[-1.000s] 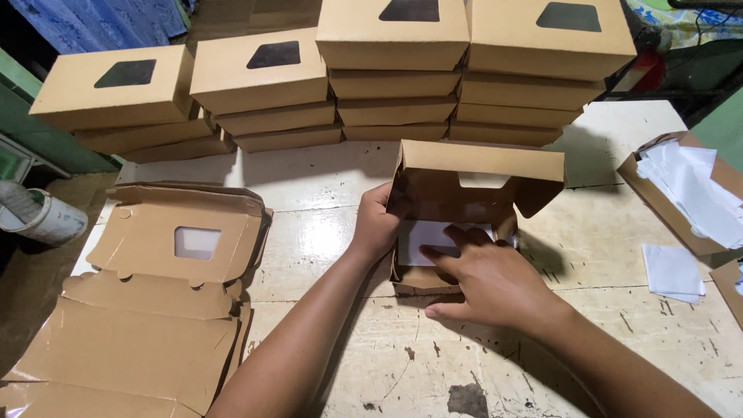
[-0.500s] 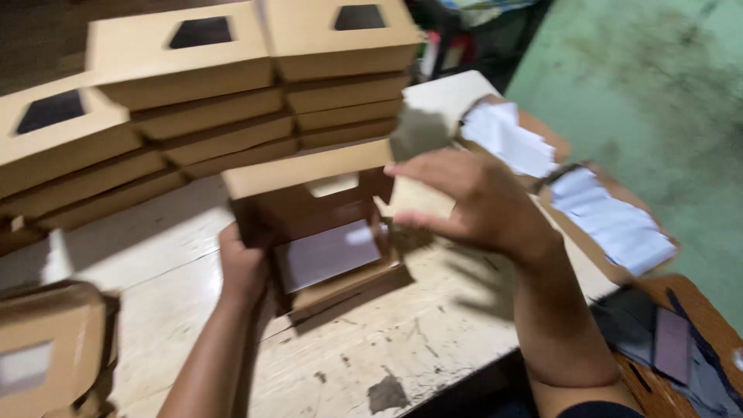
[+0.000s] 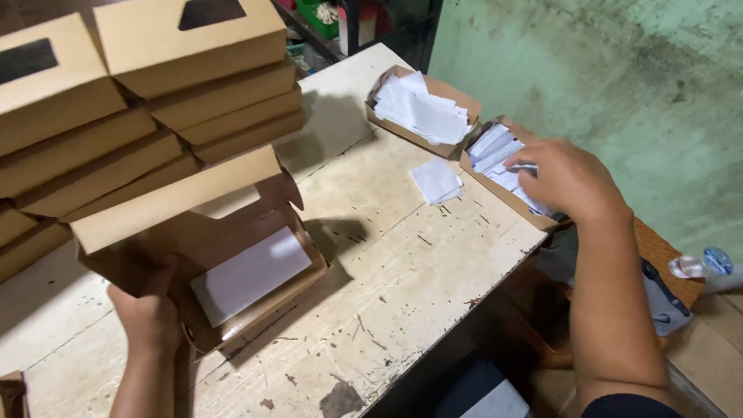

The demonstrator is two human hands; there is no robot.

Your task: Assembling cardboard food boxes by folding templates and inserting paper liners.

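Lower left: the left hand (image 3: 151, 313) holds in its grip an open brown box (image 3: 224, 255), already lined with a white sheet (image 3: 249, 275), on the tabletop (image 3: 402, 263). Right of frame: the right hand (image 3: 569, 179), fingers spread, touches paper slips (image 3: 503, 159) in a tray; none taken yet. Finished boxes (image 3: 155, 101) stack upper left.

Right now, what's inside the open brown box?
A white sheet lies flat on the floor of the open box, which the left hand holds. Anything under the sheet is covered.
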